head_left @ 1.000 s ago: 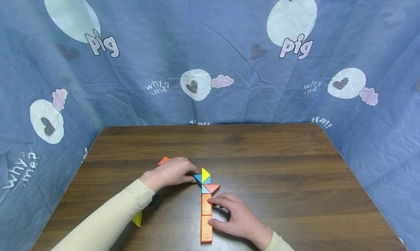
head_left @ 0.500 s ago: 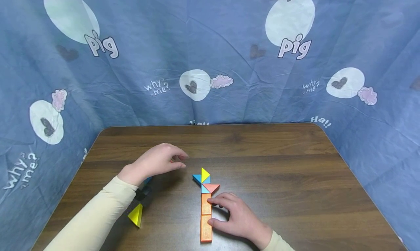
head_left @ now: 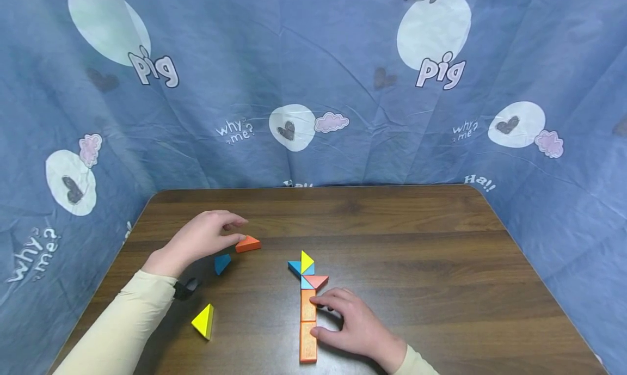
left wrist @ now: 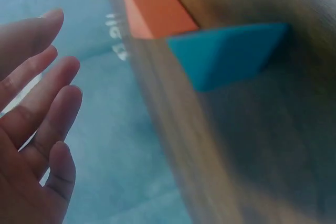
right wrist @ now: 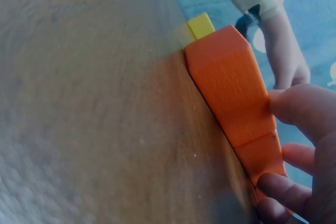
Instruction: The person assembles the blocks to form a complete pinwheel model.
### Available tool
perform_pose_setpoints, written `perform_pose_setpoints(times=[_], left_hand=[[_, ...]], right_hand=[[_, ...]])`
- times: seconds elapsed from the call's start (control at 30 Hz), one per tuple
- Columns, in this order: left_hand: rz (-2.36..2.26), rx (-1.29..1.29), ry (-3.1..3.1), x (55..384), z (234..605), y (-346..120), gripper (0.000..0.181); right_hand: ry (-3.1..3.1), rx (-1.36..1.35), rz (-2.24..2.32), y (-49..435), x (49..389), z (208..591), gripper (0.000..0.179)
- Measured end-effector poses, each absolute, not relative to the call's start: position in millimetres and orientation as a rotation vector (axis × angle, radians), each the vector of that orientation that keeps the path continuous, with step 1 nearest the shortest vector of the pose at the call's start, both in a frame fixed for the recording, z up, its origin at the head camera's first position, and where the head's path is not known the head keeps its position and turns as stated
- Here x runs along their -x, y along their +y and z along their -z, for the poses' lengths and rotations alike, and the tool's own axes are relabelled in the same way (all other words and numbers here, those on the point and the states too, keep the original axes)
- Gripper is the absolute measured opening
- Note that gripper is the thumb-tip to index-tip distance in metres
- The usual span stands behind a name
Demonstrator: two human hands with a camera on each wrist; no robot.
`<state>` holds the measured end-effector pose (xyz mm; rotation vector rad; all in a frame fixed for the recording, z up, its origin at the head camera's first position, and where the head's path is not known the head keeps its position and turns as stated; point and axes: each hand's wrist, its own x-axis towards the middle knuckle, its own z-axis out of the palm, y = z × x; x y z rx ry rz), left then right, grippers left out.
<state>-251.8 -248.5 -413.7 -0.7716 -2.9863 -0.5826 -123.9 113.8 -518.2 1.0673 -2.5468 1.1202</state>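
My left hand (head_left: 203, 239) hovers over the far left part of the table, fingers relaxed and holding nothing. Its thumb tip overlaps a red-orange triangular block (head_left: 248, 244) in the head view. Nearer the wrist lies a blue triangular block (left wrist: 228, 56). With thumb and fingers spread, my right hand (head_left: 355, 326) touches the side of two orange rectangular blocks (head_left: 308, 342) laid end to end. Beyond them in the same column sit a light blue triangle (head_left: 306, 283), a pinkish-red triangle (head_left: 317, 281), a blue triangle (head_left: 294, 266) and a yellow triangle (head_left: 306, 260).
A loose yellow triangular block (head_left: 203, 321) lies on the wooden table (head_left: 416, 255) near my left sleeve. A dark band (head_left: 185, 289) is on my left wrist. Blue printed cloth (head_left: 343, 163) hangs behind the table.
My left hand has let go of the blue triangle at the column's left side and moved left, toward the red-orange block. My right hand has stayed in place.
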Motion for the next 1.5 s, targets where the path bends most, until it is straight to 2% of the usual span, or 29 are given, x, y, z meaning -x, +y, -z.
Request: perform_pose_setpoints(times=[0.5,0.7,1.2,1.5], left_hand=[[0.709,0.493,-3.068,249,438,-261,0.041],[0.735,0.518,-3.082,249,443,-263,0.041],[1.036,0.706,-3.211,269,449,-277,0.053],[0.992,0.769,-3.226,275,448,-271,0.049]], right_hand=[[-2.56,-1.066,-1.118,114,124,516,0.047],[-2.535,-1.073,-1.113,114,124,517,0.047],[-2.569,-1.06,-1.113,114,124,516,0.047],[-2.567,-1.065,-1.111,115,123,516,0.048]])
